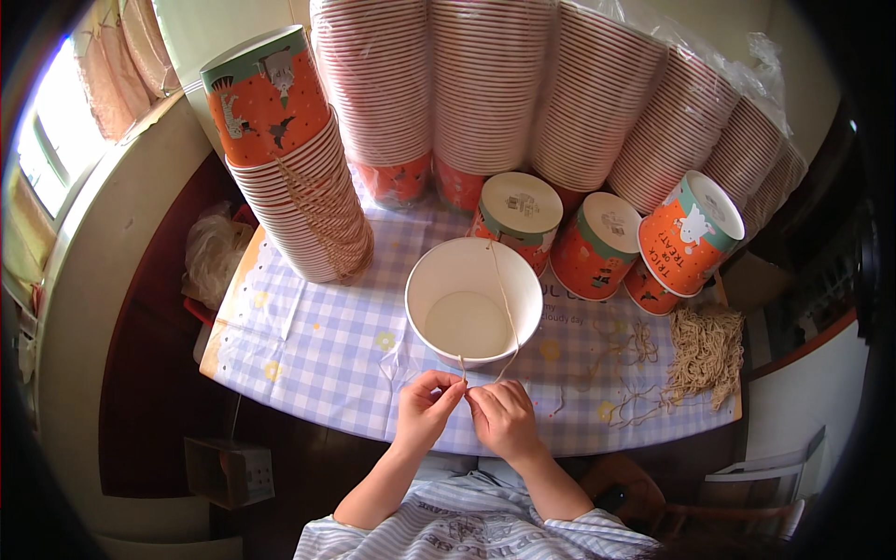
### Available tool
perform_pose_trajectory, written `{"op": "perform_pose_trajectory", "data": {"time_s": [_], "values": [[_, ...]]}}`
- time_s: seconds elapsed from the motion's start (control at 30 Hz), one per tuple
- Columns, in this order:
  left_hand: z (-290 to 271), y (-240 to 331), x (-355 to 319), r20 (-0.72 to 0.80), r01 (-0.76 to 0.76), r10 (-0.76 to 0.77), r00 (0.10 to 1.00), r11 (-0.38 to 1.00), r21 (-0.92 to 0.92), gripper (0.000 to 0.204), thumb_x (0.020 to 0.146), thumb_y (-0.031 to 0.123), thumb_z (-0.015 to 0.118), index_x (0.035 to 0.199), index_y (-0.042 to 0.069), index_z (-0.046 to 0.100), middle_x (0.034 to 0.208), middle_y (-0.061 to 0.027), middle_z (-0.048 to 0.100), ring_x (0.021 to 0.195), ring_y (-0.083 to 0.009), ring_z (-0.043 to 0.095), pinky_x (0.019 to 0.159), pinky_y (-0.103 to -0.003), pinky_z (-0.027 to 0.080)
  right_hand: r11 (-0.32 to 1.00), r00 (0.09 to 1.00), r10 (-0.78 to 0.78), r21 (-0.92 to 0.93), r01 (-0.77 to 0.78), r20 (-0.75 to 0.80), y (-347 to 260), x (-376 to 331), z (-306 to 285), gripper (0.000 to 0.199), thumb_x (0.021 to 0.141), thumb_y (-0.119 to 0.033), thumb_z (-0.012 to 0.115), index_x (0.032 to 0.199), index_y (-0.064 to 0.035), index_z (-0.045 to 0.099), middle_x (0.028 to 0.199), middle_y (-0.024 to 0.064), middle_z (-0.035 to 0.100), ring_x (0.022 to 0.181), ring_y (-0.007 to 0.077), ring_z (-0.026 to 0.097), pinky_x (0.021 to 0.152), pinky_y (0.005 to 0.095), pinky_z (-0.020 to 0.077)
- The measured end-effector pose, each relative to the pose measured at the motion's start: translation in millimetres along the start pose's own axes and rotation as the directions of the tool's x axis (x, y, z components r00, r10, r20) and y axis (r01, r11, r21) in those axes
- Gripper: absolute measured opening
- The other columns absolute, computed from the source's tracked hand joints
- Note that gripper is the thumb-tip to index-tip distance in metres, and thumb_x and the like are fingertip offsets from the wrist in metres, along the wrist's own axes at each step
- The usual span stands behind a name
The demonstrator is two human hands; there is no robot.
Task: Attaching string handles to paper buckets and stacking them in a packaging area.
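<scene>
A white-lined paper bucket (pixel 469 322) stands upright at the middle of the table, its mouth toward me. A thin beige cord (pixel 501 289) runs from its far rim across the opening and down to my hands, and a short end comes out at the near rim. Just in front of that rim, my left hand (pixel 430 403) pinches the cord between thumb and fingers. Close against it, my right hand (pixel 503 416) has its fingers closed on the cord too. The fingertips nearly meet, and the exact grip between them is too small to make out.
Tall wrapped stacks of paper buckets (pixel 490 84) line the back. At left rises a nested stack (pixel 308 205) with cords hanging from it. Orange-and-green buckets (pixel 597 247) stand upside down behind the bucket. A bundle of beige cords (pixel 709 350) lies at the right edge of the checked tablecloth (pixel 345 373).
</scene>
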State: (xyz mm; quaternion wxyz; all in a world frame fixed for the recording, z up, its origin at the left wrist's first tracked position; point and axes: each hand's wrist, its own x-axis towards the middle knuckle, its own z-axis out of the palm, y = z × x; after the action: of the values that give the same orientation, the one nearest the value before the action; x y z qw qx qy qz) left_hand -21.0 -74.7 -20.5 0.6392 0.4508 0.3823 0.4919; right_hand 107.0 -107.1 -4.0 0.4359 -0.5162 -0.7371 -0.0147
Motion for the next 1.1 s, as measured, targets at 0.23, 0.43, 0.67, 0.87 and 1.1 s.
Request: {"op": "perform_pose_trajectory", "data": {"time_s": [0.23, 0.43, 0.67, 0.87, 1.1], "values": [[9.6, 7.4, 1.9, -0.049, 0.07, -0.082, 0.995, 0.975, -0.212, 0.008, 0.081, 0.006, 0.059, 0.085, -0.001, 0.057, 0.071, 0.0012, 0.054, 0.061, -0.0039, 0.046, 0.054, -0.016, 0.037, 0.999, 0.997, -0.037, -0.009, 0.037, 0.066, 0.7, -1.3, -1.3, 0.017, 0.061, 0.0, 0.057, 0.077, -0.0046, 0.057, 0.067, 0.0047, 0.051, 0.064, 0.0205, 0.051, 0.063, 0.0327, 0.0422], [8.2, 11.8, 8.8, -0.094, 0.085, -0.116, 0.989, 0.955, -0.285, 0.004, 0.08, 0.005, 0.059, 0.081, 0.002, 0.056, 0.066, 0.0037, 0.05, 0.052, -0.0015, 0.038, 0.046, -0.015, 0.027, 0.996, 0.988, -0.084, -0.015, 0.086, 0.132, 1.8, -3.0, -4.2, 0.016, 0.059, 0.0, 0.055, 0.073, -0.0049, 0.059, 0.063, 0.0035, 0.047, 0.062, 0.0188, 0.05, 0.062, 0.0307, 0.0428], [12.6, 6.9, 10.3, -0.144, -0.082, 0.076, 0.987, 0.996, -0.039, 0.005, 0.079, 0.004, 0.061, 0.08, 0.001, 0.057, 0.066, 0.0038, 0.05, 0.054, -0.0013, 0.039, 0.046, -0.018, 0.032, 0.993, 0.969, -0.12, 0.036, 0.115, 0.215, 5.4, 1.0, -17.9, 0.013, 0.06, 0.0, 0.058, 0.071, -0.0055, 0.06, 0.062, 0.0034, 0.05, 0.062, 0.0198, 0.052, 0.061, 0.0309, 0.0434], [12.6, 8.8, 13.5, -0.107, -0.367, 0.543, 0.833, 0.687, 0.627, 0.01, 0.071, -0.002, 0.064, 0.071, 0.002, 0.056, 0.067, -0.0007, 0.055, 0.05, -0.0038, 0.041, 0.044, -0.018, 0.032, 0.991, 0.957, -0.136, 0.049, 0.127, 0.258, 5.3, 2.8, -15.9, 0.01, 0.06, 0.0, 0.058, 0.068, -0.0052, 0.061, 0.064, 0.0034, 0.052, 0.062, 0.0198, 0.052, 0.062, 0.0308, 0.0438], [12.0, 17.0, 15.8, -0.156, -0.376, 0.586, 0.795, 0.679, 0.631, 0.011, 0.067, -0.003, 0.066, 0.069, 0.002, 0.057, 0.066, -0.0022, 0.056, 0.047, -0.0049, 0.04, 0.042, -0.019, 0.032, 0.984, 0.946, -0.174, 0.074, 0.16, 0.274, 6.6, 4.5, -19.1, 0.008, 0.062, -0.004, 0.054, 0.068, -0.0061, 0.059, 0.062, 0.0038, 0.049, 0.063, 0.019, 0.052, 0.064, 0.0294, 0.0437]]}}
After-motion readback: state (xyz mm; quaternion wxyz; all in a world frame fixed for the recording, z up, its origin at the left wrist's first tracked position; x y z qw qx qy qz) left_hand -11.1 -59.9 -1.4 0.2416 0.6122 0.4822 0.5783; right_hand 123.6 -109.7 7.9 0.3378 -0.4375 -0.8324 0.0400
